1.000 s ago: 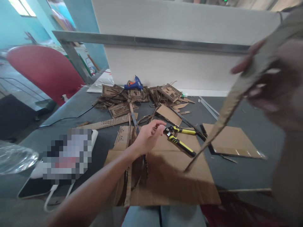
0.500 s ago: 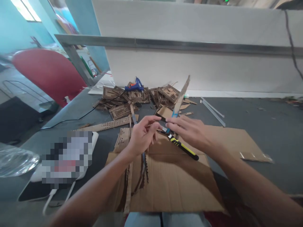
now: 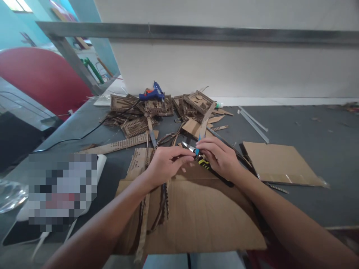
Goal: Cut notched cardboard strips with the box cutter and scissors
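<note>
A long cardboard strip (image 3: 205,121) with blue on its lower part stands tilted up between my hands. My right hand (image 3: 220,155) pinches its blue lower end. My left hand (image 3: 171,162) has thumb and forefinger pressed together at the same spot; what lies between them is too small to make out. Beneath my right hand is a cutter with a black and yellow handle (image 3: 204,163), its metal tip pointing up and left. Under both hands lies a large brown cardboard sheet (image 3: 207,220), with thin cut strips (image 3: 144,224) along its left side.
A blue glue gun (image 3: 153,93) rests on piled cardboard pieces (image 3: 138,125) at the back. A cardboard panel (image 3: 283,162) and clear glue sticks (image 3: 254,125) lie to the right. A white device (image 3: 101,164) with a cable and a plastic bottle (image 3: 12,194) are at the left.
My hands have come closer together at the strip's blue end, and the strip has dropped lower. The view has shifted, and the right-hand panel now shows fully.
</note>
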The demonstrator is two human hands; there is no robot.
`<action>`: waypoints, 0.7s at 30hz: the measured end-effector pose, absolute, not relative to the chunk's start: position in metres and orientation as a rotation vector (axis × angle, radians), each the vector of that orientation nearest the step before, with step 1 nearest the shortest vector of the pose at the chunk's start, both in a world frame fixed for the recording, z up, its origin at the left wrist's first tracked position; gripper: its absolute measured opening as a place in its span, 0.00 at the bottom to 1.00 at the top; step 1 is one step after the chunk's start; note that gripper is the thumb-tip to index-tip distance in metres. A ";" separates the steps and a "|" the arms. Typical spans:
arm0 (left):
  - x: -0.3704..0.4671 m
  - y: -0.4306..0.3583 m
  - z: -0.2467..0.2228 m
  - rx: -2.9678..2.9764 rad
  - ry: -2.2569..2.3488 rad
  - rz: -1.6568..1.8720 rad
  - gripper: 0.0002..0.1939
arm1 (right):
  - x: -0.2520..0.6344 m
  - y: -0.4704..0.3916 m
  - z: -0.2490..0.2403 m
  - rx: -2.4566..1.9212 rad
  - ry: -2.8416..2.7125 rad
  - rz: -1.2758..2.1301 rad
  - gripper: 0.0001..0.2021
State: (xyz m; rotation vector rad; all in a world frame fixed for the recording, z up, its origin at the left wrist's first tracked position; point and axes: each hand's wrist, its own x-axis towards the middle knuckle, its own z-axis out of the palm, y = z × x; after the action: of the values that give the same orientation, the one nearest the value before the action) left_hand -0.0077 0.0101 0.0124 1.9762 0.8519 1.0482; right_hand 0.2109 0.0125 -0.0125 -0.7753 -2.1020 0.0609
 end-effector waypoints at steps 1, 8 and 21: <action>-0.008 0.010 0.013 1.958 0.845 1.032 0.06 | 0.211 0.012 -0.014 -0.778 -2.094 0.068 0.13; -0.007 0.006 0.017 2.120 0.832 1.020 0.05 | 0.212 0.011 -0.011 -0.785 -2.062 0.061 0.13; -0.008 0.002 0.013 2.586 0.788 1.113 0.04 | 0.212 0.005 -0.007 -0.780 -2.033 0.018 0.16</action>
State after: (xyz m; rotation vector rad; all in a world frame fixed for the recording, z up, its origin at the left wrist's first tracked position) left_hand -0.0080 0.0018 0.0130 2.5855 0.7876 1.1127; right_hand 0.2118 0.0054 -0.0070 -0.7796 -2.0331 0.0182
